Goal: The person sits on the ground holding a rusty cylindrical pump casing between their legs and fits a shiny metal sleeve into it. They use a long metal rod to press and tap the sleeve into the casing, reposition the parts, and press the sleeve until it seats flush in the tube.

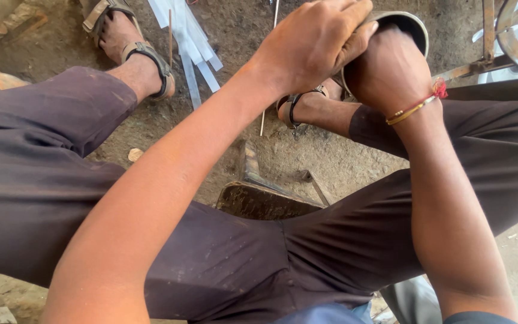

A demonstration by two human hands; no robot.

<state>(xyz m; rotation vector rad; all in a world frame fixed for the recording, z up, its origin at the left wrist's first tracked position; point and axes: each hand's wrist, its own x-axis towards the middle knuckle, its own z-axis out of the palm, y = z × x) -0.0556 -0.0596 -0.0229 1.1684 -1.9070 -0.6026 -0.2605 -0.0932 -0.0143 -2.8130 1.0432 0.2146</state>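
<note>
In the head view both hands clasp a round grey metal cylinder with an open rim [412,25] held above the knees: the left hand [313,42] lies over the right hand [388,69], fingers pressed together around its wall. An even squeeze with fingers off the thin rim would serve best; a rusty metal frame [499,60] crowds the right, while the dirt floor [283,150] ahead lies open past loose pale metal strips [190,36].

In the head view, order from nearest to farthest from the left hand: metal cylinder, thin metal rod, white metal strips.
1. Metal cylinder, touching the left hand.
2. Thin metal rod, below it on the ground.
3. White metal strips, farther left.
</note>
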